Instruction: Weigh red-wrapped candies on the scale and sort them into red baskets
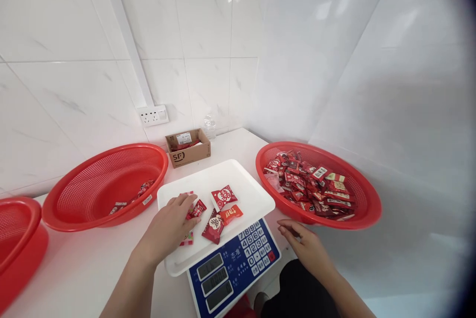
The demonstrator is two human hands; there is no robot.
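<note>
My left hand [167, 226] reaches over the white tray [251, 186], fingers and thumb curled round small red candy packets [197, 209] at its left side. To the right of these packets on the tray lie a red packet with a white emblem [224, 196], a dark red packet [214, 227] and an orange-red packet [231, 214]. The tray rests on a blue-fronted digital scale [238, 268]. My right hand [305, 243] hangs by the scale's right edge, just below the right basket's rim; its fingers are loosely bent with nothing visible in them.
A red basket [368, 214] heaped with packets stands at the right. Another red basket [100, 174] at the left holds a few; part of a third red basket [20, 253] shows at the left edge. Behind the tray are a cardboard box [191, 153] and a clear plastic bottle [209, 126].
</note>
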